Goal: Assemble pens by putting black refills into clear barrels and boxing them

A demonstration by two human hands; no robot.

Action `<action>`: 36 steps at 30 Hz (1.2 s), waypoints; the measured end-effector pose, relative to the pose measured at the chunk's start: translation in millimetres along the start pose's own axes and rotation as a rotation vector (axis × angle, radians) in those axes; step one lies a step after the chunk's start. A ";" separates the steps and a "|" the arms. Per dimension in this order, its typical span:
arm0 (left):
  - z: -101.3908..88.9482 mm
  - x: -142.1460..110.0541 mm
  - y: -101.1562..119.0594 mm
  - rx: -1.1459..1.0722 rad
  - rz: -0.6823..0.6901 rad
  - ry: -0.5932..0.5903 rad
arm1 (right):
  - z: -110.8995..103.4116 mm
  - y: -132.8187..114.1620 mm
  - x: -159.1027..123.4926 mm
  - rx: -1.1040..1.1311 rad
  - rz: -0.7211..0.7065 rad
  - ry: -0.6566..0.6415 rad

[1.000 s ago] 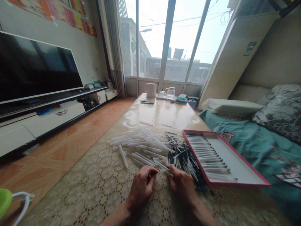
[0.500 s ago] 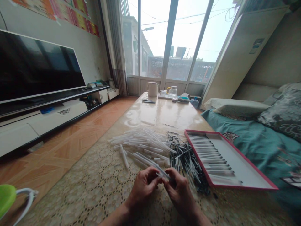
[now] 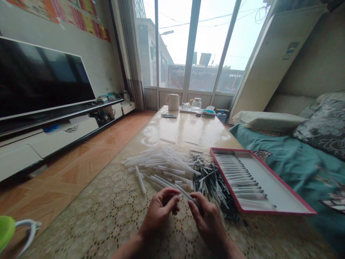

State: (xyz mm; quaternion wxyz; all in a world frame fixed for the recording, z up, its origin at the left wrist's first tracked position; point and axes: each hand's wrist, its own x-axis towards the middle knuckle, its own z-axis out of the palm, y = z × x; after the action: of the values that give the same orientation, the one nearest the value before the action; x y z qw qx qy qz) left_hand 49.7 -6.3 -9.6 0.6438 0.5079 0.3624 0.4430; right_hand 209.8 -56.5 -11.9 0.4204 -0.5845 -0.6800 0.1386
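While the right hand (image 3: 208,216) pinches a slim pale pen (image 3: 185,194) between thumb and forefinger, its end angling forward-left, the left hand (image 3: 157,210) sits just beside it, fingers curled, thumb and forefinger tips close together. Something pale at those left tips, too small for me to make out from here. Just past the fingers: loose heap of translucent white barrels (image 3: 161,160). Ahead and right of the right fingers: pile of dark thin parts (image 3: 215,187), touching that heap. Farther right, the red-rimmed tray (image 3: 277,187): row of white pens with dark ends (image 3: 237,172) along its left side, bare white bottom on the right. Well beyond the fingers, far table end: beige pitcher (image 3: 173,103), clear glass pot (image 3: 196,103); can't see inside the pitcher.
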 end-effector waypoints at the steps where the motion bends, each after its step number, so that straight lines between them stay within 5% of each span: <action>1: -2.7 1.1 0.8 -0.026 -0.018 0.035 | -3.7 1.1 0.3 0.002 -0.026 0.005; 8: -13.1 5.8 0.5 -0.254 -0.099 0.205 | -12.6 15.5 -3.2 -0.112 -0.191 -0.049; 30: -11.5 4.0 -5.3 0.013 -0.043 0.160 | -7.3 18.5 -5.7 -0.147 -0.315 -0.068; 36: -11.8 3.6 -5.4 0.052 -0.050 0.054 | -8.6 19.0 -3.4 -0.194 -0.367 -0.070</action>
State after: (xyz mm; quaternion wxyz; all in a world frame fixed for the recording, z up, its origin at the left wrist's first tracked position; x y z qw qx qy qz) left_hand 41.2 0.5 -17.5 0.6314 0.5031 0.4035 0.4306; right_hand 228.9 -56.9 -21.0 0.3563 -0.4833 -0.7995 0.0136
